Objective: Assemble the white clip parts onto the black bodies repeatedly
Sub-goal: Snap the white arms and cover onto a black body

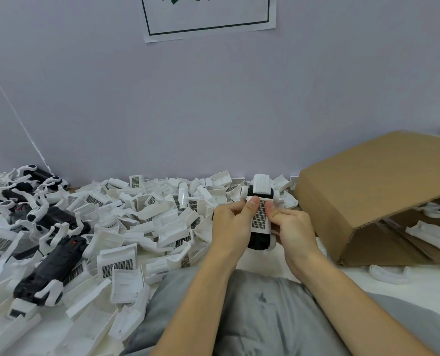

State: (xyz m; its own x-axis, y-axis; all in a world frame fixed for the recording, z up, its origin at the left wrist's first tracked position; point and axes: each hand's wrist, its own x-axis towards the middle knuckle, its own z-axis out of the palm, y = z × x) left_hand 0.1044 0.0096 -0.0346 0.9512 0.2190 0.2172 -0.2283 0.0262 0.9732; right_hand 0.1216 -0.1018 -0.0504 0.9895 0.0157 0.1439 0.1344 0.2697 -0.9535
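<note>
At 2 o'clock of centre, left hand (233, 222) and right hand (289, 223) grip a black body (258, 241), thumbs pressing its white clip part (261, 218). Likely light, rigid plastic; hold the sides.

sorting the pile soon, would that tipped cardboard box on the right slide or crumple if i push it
The cardboard box probably slides easily: it looks nearly empty, with few white parts inside. Its open corrugated edge may flex rather than stay stiff.

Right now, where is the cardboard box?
In the head view the cardboard box lies tipped on its side at the right, against the wall, just right of both hands, with the white parts pile further left.
</note>
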